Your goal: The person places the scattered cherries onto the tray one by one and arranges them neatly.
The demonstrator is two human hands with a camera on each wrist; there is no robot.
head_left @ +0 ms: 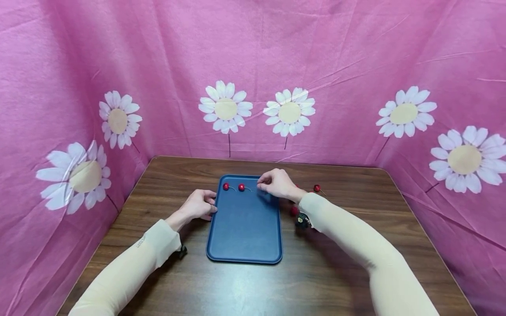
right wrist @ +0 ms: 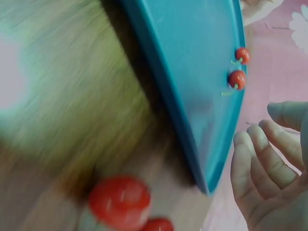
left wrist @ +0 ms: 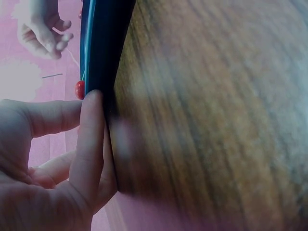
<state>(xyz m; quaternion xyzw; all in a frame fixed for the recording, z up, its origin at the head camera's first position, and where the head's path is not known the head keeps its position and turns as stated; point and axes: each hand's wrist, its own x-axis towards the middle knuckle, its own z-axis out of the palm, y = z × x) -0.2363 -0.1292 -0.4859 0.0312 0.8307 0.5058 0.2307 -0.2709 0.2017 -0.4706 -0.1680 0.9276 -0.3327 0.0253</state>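
Blue tray [head_left: 245,228] sits mid-counter [head_left: 158,193] with its long axis running near to far, two cherries [head_left: 225,186] side by side at its far left, stems pointing right. Left hand [head_left: 197,205] touches the left edge, thumb and fingers apart; right hand [head_left: 276,183] is over the far right corner, grip narrowish, loosely curled, holding nothing I can see. Loads of room nearward on the tray, but loose cherries [head_left: 317,188] sit off its right edge.
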